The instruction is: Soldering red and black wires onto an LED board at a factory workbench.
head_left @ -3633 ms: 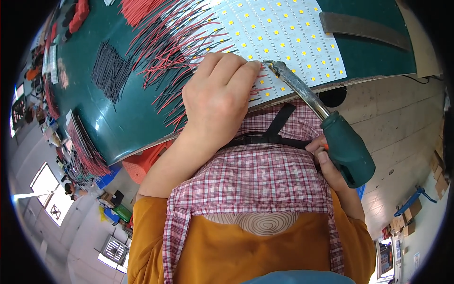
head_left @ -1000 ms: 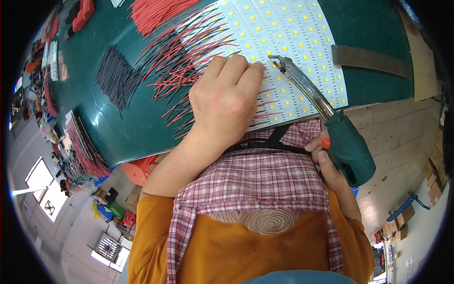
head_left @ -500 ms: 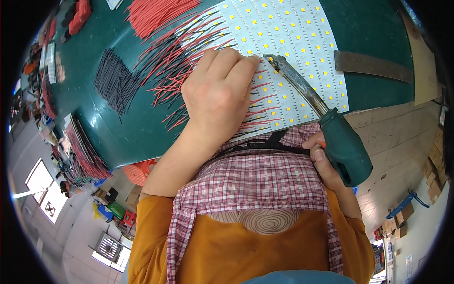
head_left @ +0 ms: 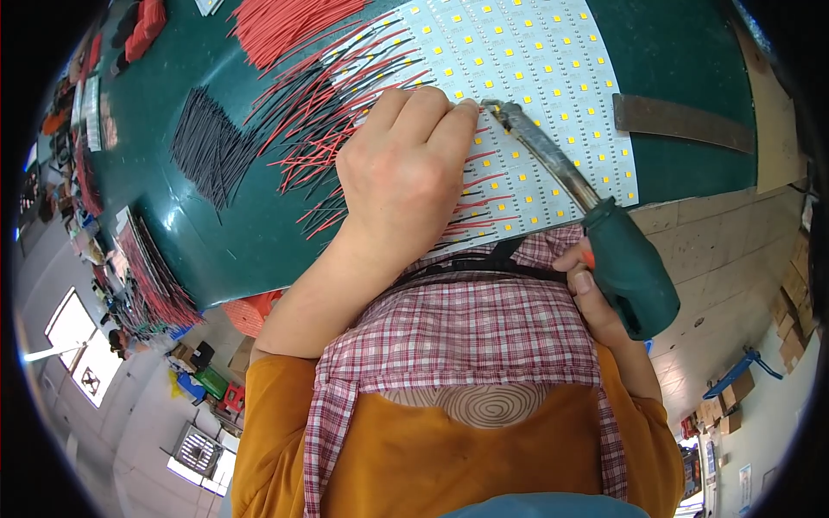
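Observation:
My left hand (head_left: 401,173) is closed above a white LED board (head_left: 540,129) dotted with yellow chips, its thumb and fingertips pinched at the far side. Whatever it pinches is hidden. My right hand (head_left: 596,298) grips a soldering iron (head_left: 635,268) with a green handle, largely from behind it. The iron's dark, crusted tip (head_left: 501,110) is at the board, right beside the left fingertips. Red and black wires (head_left: 319,129) fan out across the board's left side and over the table. Several red wire ends (head_left: 488,177) lie on the board to the right of my left hand.
A pile of black wires (head_left: 211,142) and a pile of red wires (head_left: 281,26) lie on the green table (head_left: 250,250). To the board's right is a flat, dark metal strip (head_left: 682,121). A bundle of wires (head_left: 155,272) sits at the table's left edge.
My left hand has shifted slightly to the right, its fingertips still beside the iron's tip. The soldering iron and my right hand have hardly moved.

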`<state>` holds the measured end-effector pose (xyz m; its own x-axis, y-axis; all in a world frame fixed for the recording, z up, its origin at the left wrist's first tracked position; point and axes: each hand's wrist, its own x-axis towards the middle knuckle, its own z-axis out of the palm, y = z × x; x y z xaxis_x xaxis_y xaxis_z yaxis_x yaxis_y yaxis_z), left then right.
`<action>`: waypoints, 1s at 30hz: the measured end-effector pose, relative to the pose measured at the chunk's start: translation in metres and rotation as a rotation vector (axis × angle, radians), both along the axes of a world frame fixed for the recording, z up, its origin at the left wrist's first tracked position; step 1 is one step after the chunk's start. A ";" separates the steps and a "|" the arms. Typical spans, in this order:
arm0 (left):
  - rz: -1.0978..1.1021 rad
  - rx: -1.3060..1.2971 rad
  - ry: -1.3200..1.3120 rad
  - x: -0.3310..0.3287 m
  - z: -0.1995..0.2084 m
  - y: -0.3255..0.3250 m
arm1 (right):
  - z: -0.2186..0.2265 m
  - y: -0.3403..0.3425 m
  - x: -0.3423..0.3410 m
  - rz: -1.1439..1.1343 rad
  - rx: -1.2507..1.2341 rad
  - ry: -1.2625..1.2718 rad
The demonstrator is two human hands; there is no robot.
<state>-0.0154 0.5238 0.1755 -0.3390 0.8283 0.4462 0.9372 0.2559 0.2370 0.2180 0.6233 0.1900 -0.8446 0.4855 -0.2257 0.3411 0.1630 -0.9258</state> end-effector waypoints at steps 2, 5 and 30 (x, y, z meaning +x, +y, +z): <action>0.005 -0.007 0.002 0.001 0.000 -0.001 | 0.001 -0.001 0.000 -0.094 -0.171 -0.007; 0.002 -0.012 0.007 0.001 0.000 -0.001 | 0.003 0.002 0.001 -0.075 -0.214 0.034; 0.013 0.070 -0.090 0.002 0.002 -0.004 | 0.004 0.003 0.000 -0.063 -0.250 0.004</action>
